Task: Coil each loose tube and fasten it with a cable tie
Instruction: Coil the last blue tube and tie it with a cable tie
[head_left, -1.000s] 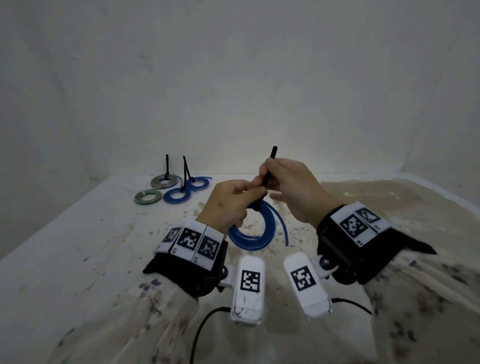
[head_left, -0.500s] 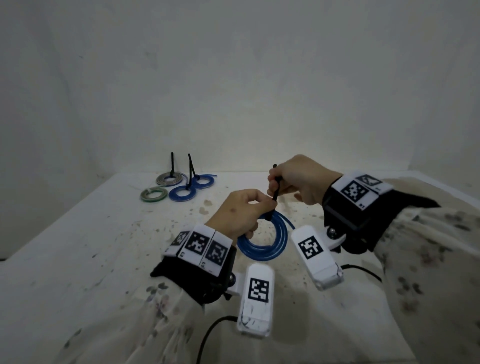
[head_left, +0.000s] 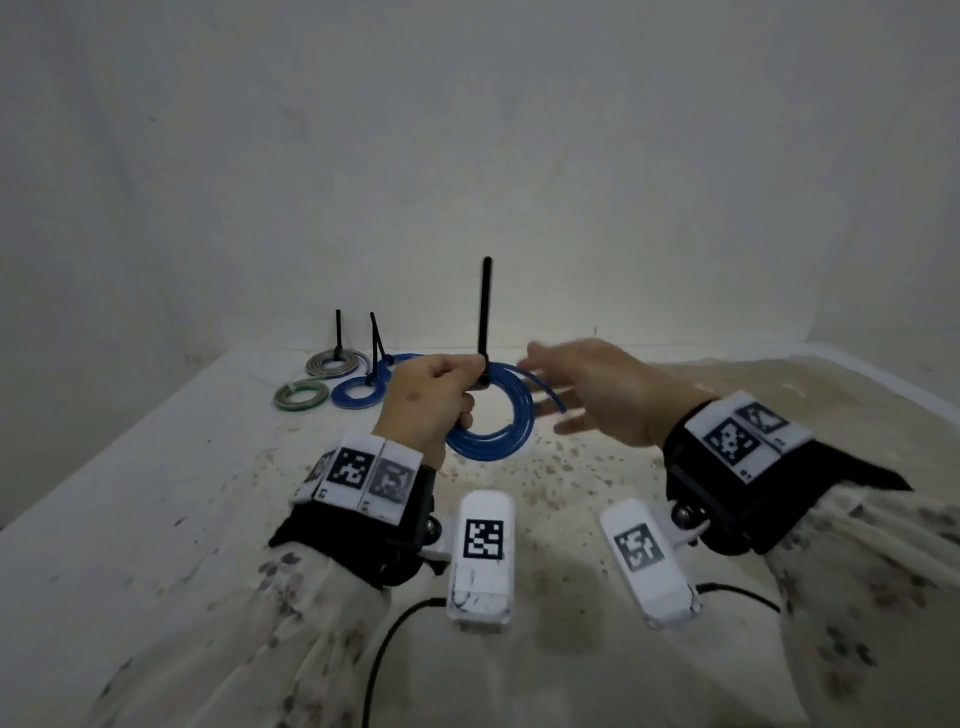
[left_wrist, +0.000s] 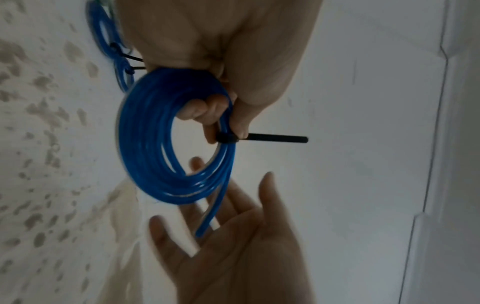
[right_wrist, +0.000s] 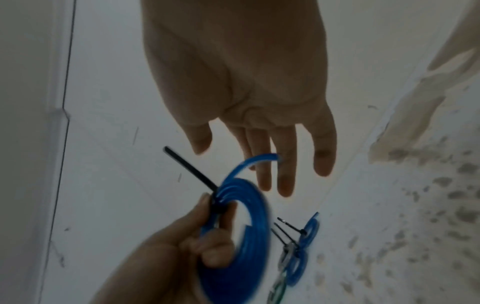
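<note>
My left hand (head_left: 434, 395) (left_wrist: 221, 115) (right_wrist: 207, 236) pinches a coil of blue tube (head_left: 493, 423) (left_wrist: 155, 156) (right_wrist: 246, 236) above the table, thumb and fingers gripping it beside a black cable tie (head_left: 485, 317) (left_wrist: 275, 139) (right_wrist: 189, 167). The tie is cinched around the coil and its long tail sticks straight up. One loose tube end (head_left: 550, 397) (left_wrist: 207, 216) (right_wrist: 259, 159) juts out to the right. My right hand (head_left: 587, 395) (left_wrist: 228, 236) (right_wrist: 272, 154) hovers just right of the coil, fingers spread and straight, holding nothing.
Several finished coils lie at the table's back left: a grey one (head_left: 332, 362), a green one (head_left: 301, 395) and two blue ones (head_left: 361, 391) (right_wrist: 301, 263), with black tie tails standing up. The speckled white table (head_left: 156, 519) meets white walls behind and to the right.
My right hand let go of the tie tail and drew away to the right, opening its fingers. The left hand lifted the tied coil up and further back.
</note>
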